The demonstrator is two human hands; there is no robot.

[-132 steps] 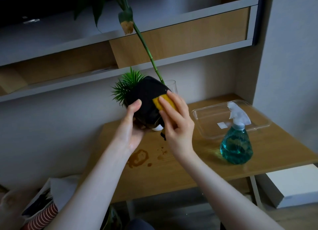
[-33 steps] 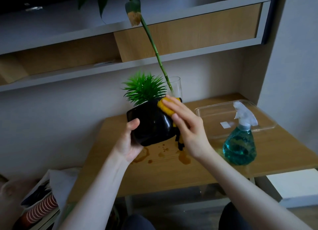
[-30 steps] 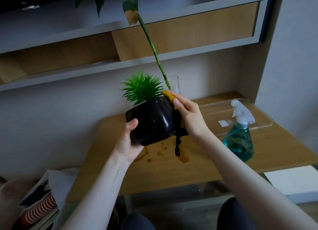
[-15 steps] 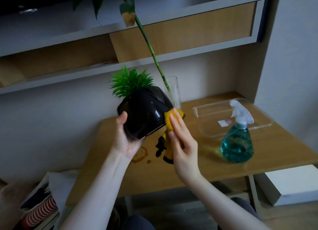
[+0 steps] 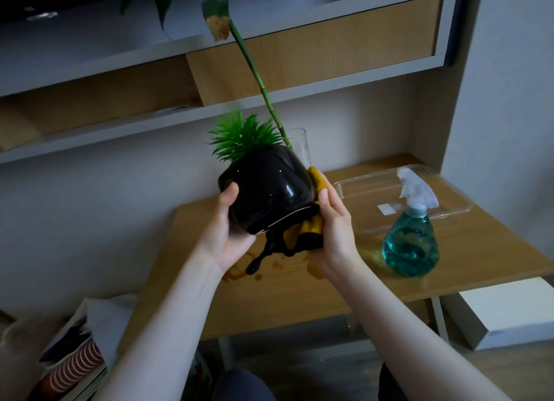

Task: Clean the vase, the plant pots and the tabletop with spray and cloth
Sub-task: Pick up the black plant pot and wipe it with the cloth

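A glossy black plant pot (image 5: 266, 187) with a spiky green plant (image 5: 242, 138) is held tilted in the air above the wooden tabletop (image 5: 299, 292). My left hand (image 5: 223, 232) grips its lower left side. My right hand (image 5: 334, 229) presses a yellow and black cloth (image 5: 302, 235) against the pot's right side and base; a corner of the cloth hangs down. Behind the pot stands a clear glass vase (image 5: 299, 144) with a long green stalk (image 5: 257, 79). A spray bottle (image 5: 412, 241) of blue-green liquid stands on the table to the right.
A clear plastic tray (image 5: 389, 190) lies at the back right of the table. Brown stains (image 5: 236, 273) mark the tabletop under the pot. Shelves (image 5: 150, 121) run along the wall above. A white box (image 5: 506, 313) sits lower right, and bags (image 5: 72, 367) lower left.
The cloth hand has slid from the pot's rim down its right side to the base. The pot has been turned and tilted in my left hand.
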